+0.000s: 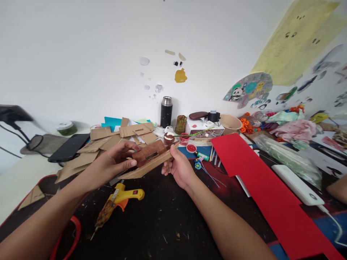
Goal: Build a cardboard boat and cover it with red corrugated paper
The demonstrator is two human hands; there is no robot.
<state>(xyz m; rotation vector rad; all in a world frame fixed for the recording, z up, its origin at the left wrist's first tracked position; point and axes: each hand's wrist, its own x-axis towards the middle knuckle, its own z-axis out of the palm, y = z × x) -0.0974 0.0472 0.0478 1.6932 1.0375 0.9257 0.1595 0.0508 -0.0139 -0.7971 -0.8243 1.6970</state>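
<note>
A brown-painted block with a slot in its side [150, 153] rests against a strip of bare cardboard [146, 167], both raised above the dark mat. My left hand [118, 159] grips the brown block at its left end, thumb in front and fingers behind. The right end of the cardboard strip is pinched in my right hand [179, 164], with the thumb on top. Below them on the mat lies a yellow glue gun [119, 198], its nozzle toward the lower left.
Cardboard scraps [105, 139] are piled at the back left, near a black phone-like slab [69, 148]. A black thermos [166, 112] stands by the wall. Long red card [260, 187] and a white power strip [296, 184] lie right. Red handles [76, 234] show lower left.
</note>
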